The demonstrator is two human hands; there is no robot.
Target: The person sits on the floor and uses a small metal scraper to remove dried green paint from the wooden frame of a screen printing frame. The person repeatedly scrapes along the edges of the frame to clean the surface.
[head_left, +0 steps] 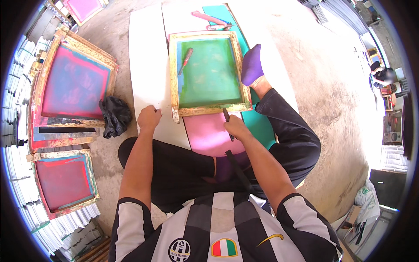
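Note:
A wooden screen-printing frame (246, 106) with green mesh (209, 74) lies flat before me. On the mesh rests a slim tool with a reddish-brown handle (188, 56), its kind unclear. Just below the frame's near right edge, my right hand (237, 128) is closed around a dark narrow tool (226, 115), whose ends stick out above and below the fist. My left hand (149, 118) sits over a white board (148, 65), left of the frame's near corner. Its fingers are pinched together; what they hold, if anything, is too small to make out.
Several stained frames lean on the left, one blue-pink (74, 81) and one red (65, 179), beside a black plastic bag (115, 117). A cutter (218, 27) and a pink strip (208, 17) lie beyond the frame. My purple-socked foot (252, 65) touches its right side. Another person (382, 75) is far right.

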